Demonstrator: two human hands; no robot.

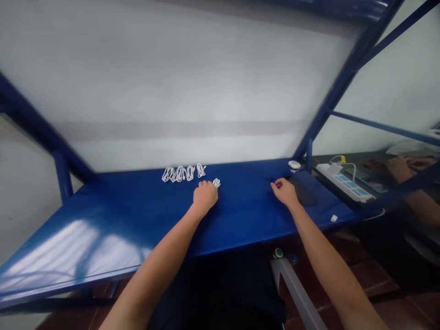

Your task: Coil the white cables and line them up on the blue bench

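Note:
Over the middle of the blue table [240,215], my left hand [205,196] has its fingers closed on a bundled white cable [216,183], which sticks out at the right of the fingers. Several more coiled white cables [178,174] lie in a row near the wall, just beyond and left of that hand. My right hand [284,190] is over the right part of the table with fingers curled, thumb and forefinger near each other; whether anything small is between them cannot be made out. A dark flat pad [303,191] lies beside it.
A white round object [294,165] sits at the back right, and a small white block [333,218] near the front right edge. Farther right are a power strip [347,183] and another person's hands [402,167]. Blue frame posts flank the table.

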